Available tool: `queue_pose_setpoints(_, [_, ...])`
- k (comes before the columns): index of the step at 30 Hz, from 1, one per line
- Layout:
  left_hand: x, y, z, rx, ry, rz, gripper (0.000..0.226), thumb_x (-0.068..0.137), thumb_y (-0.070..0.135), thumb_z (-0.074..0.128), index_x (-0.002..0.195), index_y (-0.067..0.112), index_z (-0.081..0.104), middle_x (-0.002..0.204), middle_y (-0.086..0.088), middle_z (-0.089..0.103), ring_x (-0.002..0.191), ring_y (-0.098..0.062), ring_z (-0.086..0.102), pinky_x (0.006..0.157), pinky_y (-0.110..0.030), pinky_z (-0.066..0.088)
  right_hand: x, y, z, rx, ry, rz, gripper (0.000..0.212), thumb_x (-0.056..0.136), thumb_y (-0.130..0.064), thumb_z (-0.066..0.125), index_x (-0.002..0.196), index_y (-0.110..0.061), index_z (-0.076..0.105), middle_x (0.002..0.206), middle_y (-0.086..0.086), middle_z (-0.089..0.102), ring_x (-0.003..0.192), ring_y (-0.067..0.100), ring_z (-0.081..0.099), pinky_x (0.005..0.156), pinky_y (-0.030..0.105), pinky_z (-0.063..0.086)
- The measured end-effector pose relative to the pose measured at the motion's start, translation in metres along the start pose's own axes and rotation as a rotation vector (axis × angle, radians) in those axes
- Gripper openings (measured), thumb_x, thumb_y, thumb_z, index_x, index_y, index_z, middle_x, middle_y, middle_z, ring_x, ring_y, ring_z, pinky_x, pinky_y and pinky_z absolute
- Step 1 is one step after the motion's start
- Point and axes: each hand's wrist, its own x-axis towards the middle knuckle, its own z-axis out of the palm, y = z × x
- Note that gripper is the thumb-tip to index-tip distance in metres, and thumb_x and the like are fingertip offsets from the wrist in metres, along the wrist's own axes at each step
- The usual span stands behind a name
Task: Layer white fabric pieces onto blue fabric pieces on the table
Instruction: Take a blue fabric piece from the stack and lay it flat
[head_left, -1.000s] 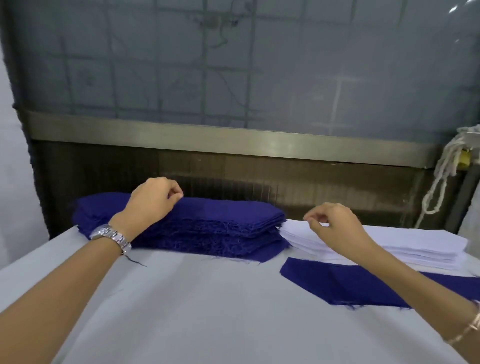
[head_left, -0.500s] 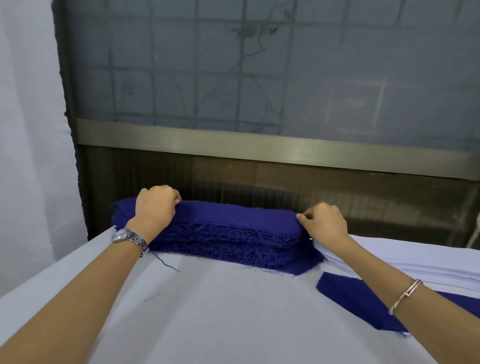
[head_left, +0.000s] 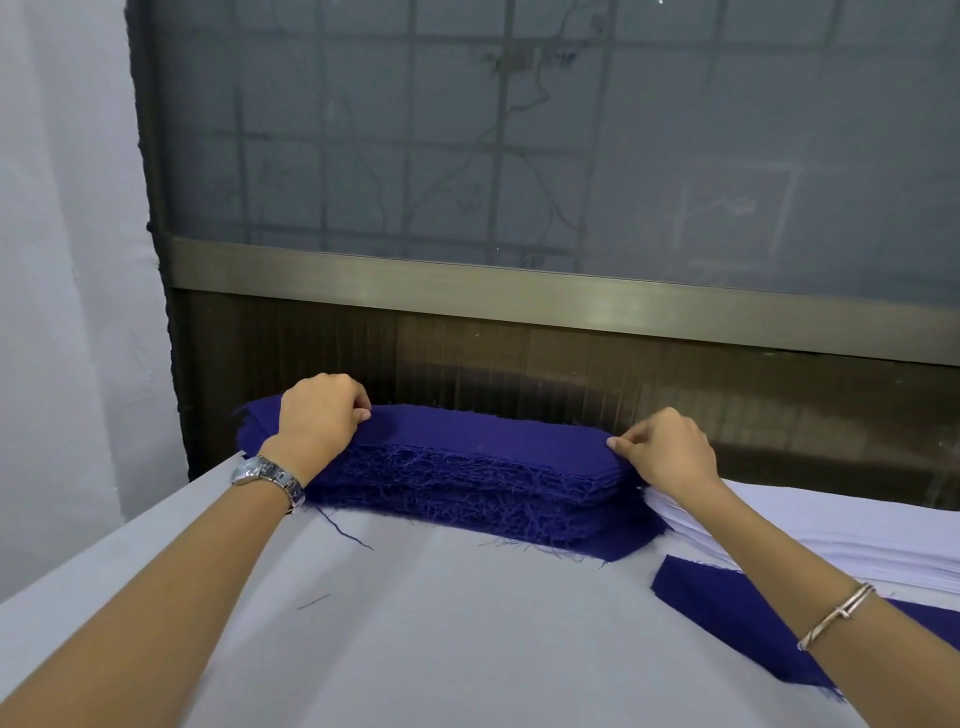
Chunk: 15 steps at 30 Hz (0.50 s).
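Observation:
A thick stack of blue fabric pieces (head_left: 467, 478) with frayed edges lies at the back of the table. My left hand (head_left: 319, 415) pinches the top blue piece at the stack's left end. My right hand (head_left: 667, 449) pinches the same top layer at the right end. To the right lies a stack of white fabric pieces (head_left: 810, 530), partly behind my right forearm. A single blue piece (head_left: 727, 603) lies flat on the table in front of the white stack, its right part hidden by my arm.
The table (head_left: 467, 639) has a pale grey cloth cover with a few loose blue threads (head_left: 314, 601). A dark wooden panel (head_left: 571, 374) with a metal rail and frosted window stands right behind the stacks. A white wall is at the left.
My right hand moved left from the white stack to the right end of the blue stack and took hold of the top layer. The view shifted left. My left hand stayed at the left end.

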Motion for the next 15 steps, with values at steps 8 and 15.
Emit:
queue_pose_setpoints(8, [0.0006, 0.0027, -0.0002, 0.058, -0.003, 0.009, 0.020, 0.099, 0.031, 0.057, 0.113, 0.025, 0.071, 0.106, -0.002, 0.071, 0.099, -0.022, 0.065, 0.077, -0.034, 0.051, -0.0005, -0.0019, 0.0009, 0.040, 0.000, 0.003, 0.018, 0.093, -0.025, 0.070, 0.097, -0.010, 0.079, 0.090, 0.007, 0.074, 0.081, 0.022, 0.066, 0.075, 0.037, 0.057])
queue_pose_setpoints(15, [0.0024, 0.0018, -0.0003, 0.079, -0.018, 0.020, 0.021, 0.099, 0.031, 0.058, 0.114, 0.024, 0.070, 0.108, -0.002, 0.070, 0.100, -0.022, 0.064, 0.079, -0.035, 0.053, 0.0001, -0.0044, 0.0002, 0.107, -0.027, -0.047, 0.009, 0.093, -0.015, 0.069, 0.092, -0.012, 0.078, 0.091, 0.006, 0.073, 0.085, 0.021, 0.066, 0.079, 0.038, 0.058])
